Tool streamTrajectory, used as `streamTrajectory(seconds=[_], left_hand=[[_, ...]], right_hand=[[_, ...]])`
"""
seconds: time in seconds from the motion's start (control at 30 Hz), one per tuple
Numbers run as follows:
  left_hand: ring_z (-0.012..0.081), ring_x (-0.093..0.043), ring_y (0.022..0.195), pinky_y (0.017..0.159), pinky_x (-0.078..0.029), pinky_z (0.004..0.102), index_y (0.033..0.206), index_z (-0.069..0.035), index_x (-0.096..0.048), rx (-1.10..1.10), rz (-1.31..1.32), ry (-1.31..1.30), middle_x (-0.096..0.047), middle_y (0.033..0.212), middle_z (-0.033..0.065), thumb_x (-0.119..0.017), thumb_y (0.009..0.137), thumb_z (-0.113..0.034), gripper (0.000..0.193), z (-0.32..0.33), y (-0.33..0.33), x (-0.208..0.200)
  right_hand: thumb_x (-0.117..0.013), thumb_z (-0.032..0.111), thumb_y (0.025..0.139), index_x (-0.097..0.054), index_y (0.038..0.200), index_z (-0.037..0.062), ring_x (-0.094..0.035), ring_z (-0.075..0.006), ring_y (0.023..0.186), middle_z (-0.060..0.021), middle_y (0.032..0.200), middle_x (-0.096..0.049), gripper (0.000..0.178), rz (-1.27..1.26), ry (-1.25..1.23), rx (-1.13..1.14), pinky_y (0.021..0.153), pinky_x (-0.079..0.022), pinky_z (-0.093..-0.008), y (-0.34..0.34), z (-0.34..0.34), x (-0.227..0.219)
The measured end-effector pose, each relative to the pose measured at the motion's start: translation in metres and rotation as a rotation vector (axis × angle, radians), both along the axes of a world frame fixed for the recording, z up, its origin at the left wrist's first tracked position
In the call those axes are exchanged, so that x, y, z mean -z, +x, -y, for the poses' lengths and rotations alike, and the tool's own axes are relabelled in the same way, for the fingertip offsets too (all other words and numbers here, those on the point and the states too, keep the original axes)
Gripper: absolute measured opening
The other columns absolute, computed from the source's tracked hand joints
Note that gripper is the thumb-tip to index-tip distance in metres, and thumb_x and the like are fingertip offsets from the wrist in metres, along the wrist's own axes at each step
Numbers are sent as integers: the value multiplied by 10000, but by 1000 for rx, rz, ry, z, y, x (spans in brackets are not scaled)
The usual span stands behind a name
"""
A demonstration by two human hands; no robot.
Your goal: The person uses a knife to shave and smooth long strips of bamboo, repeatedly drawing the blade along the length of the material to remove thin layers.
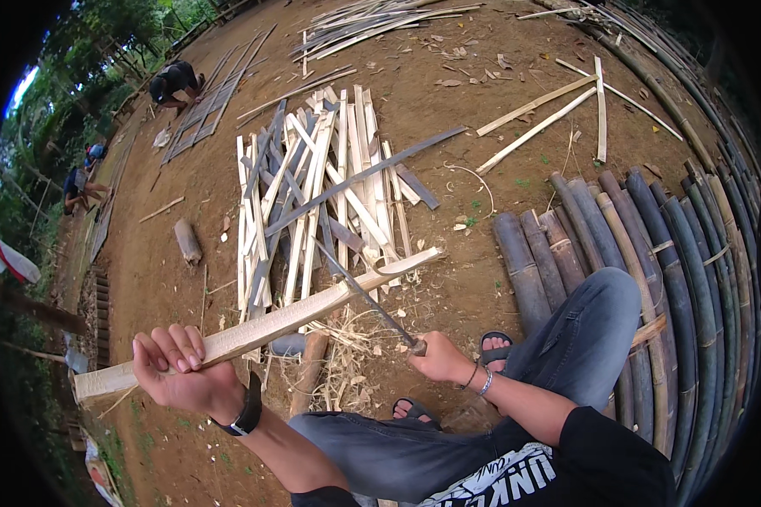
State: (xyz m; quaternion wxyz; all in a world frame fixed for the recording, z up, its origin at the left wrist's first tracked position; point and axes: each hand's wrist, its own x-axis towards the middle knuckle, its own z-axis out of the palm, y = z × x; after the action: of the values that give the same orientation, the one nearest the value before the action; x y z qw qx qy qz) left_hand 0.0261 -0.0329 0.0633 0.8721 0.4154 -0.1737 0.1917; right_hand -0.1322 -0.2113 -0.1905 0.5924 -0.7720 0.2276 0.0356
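While gripped, bamboo slat (262,325) under blade (364,294).

Heaped pale split bamboo slats (313,186) block the front; dark round bamboo poles (651,253) wall the right; bare brown dirt ground (152,279) lies open left.

Dirt ground (448,110), bamboo slats (313,186), bamboo poles (651,253)

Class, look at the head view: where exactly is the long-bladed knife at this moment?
The knife is in the right hand, centre of the view, its blade angled up-left against the pale bamboo strip held by the left hand.
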Motion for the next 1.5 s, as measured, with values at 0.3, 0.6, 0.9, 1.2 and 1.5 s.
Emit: streamTrajectory(seconds=[0.3,0.6,0.9,1.2,1.5], left_hand=[[54,-235,381,353,-210,187,632,-151,-279,14,10,11,-254,486,-29,-388,965,-205,354,8,8,-4],[55,-222,375,345,-222,182,625,-151,-278,35,23,37,-253,486,-31,-398,959,-198,358,25,6,-11],[57,-223,381,349,-210,191,614,-154,-277,28,6,82,-257,486,-30,-393,959,-201,367,28,5,-15],[60,-234,375,353,-211,189,618,-152,-277,15,9,76,-247,482,-25,-369,958,-185,354,27,10,-18],[60,-234,376,353,-219,188,608,-154,-276,18,32,141,-260,489,-26,-379,963,-196,373,32,13,-22]], right_hand=[[-595,156,720,-600,679,-41,-597,-326,530,-216,570,-581,201,-26,15,-5,557,-473,-416,5,10,10],[-594,150,725,-602,679,-49,-603,-307,518,-209,551,-569,205,-57,0,32,529,-468,-407,20,49,56],[-598,149,724,-587,628,-46,-604,-281,495,-179,509,-564,218,188,60,-83,559,-496,-405,17,6,-44],[-634,199,709,-581,590,-69,-622,-277,524,-211,541,-571,299,-192,-99,181,513,-480,-403,26,93,112],[-641,187,705,-627,730,-66,-659,-329,624,-243,643,-621,255,62,28,-152,628,-520,-402,14,28,-15]])
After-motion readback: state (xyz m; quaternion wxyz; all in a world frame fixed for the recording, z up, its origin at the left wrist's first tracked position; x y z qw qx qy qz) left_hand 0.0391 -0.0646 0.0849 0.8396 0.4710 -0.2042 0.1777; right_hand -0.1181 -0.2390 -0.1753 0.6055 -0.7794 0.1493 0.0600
